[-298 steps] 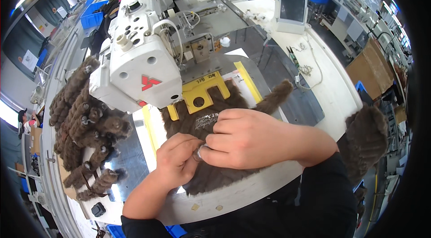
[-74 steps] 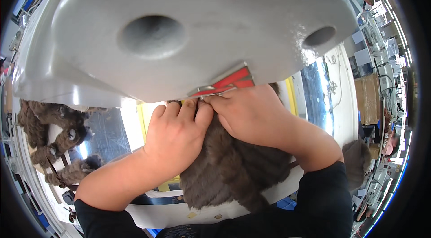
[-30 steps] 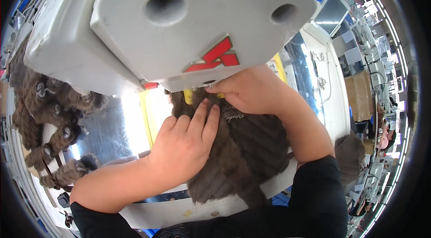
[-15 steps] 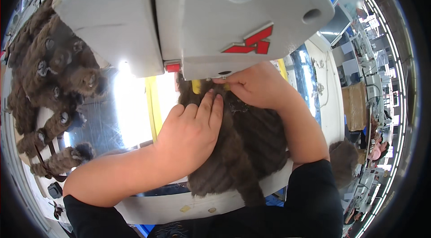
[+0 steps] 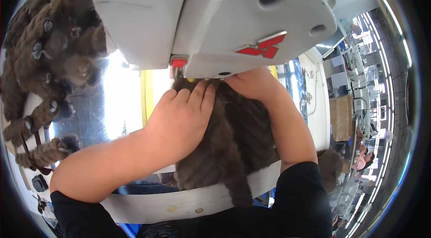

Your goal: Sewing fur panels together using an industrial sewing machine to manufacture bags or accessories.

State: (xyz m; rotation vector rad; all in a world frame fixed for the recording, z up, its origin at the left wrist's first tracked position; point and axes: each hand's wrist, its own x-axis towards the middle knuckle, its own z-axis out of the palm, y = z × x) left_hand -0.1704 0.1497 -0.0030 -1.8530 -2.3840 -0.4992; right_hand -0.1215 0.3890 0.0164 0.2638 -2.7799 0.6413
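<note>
On my head view, the left hand rests on the brown fur piece, index and middle fingers stretched side by side. The fur runs under the white machine head; the right hand hides its fingertips there, pinching or not, I can't tell.

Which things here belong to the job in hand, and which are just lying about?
Apparently in the job:
fur piece, left hand on it
machine, hiding its far end
right hand, partly hidden by the machine

Seemingly lying about:
fur pile, left
black piece, lower left
cardboard box, right
</note>
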